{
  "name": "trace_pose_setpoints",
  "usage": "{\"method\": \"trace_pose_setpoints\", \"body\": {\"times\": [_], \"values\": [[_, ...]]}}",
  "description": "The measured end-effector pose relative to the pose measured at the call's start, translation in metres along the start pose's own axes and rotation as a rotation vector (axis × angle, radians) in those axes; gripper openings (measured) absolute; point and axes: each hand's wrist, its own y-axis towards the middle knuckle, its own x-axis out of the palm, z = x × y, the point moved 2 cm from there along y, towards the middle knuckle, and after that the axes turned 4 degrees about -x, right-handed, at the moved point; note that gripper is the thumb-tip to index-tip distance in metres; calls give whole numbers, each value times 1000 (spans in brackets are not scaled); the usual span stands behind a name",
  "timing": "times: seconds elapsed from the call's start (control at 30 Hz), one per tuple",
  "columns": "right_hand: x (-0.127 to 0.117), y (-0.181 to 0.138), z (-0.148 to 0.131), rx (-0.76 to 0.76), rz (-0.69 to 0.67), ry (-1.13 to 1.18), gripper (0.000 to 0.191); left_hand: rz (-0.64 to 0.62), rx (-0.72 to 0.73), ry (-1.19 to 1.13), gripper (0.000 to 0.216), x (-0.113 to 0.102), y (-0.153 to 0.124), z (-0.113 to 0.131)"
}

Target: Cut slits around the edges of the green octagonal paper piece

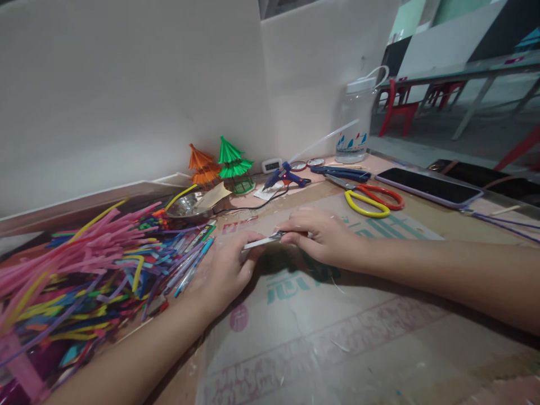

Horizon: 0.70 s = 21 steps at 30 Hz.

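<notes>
Between both hands, above a plastic-covered board [320,332], is a thin white strip [258,243]. My left hand [228,270] closes on its near end, thumb below and fingers curled round. My right hand [318,236] is pinched at the strip's other end, where a small dark and silvery bit [277,235] shows at the fingertips. Blur and the fingers hide what that bit is, and I cannot tell whether it is part of the strip. Pens [194,267] lie just left of my left hand.
Pipe cleaners [93,253] heap at left beside a metal bowl [185,207]. Behind stand orange [202,166] and green [234,163] tree models, a blue glue gun [284,177] and a bottle [356,124]. Scissors [367,203], pliers [341,171] and a phone [428,187] lie right.
</notes>
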Motion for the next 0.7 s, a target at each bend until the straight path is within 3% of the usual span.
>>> {"method": "trace_pose_setpoints", "body": {"times": [0.27, 0.7], "values": [[-2, 2, 7, 176, 60, 41, 29, 48, -90, 0, 22, 1, -1, -4], [-3, 0, 0, -148, 40, -124, 35, 7, -71, -1, 20, -1, 0, 0]]}}
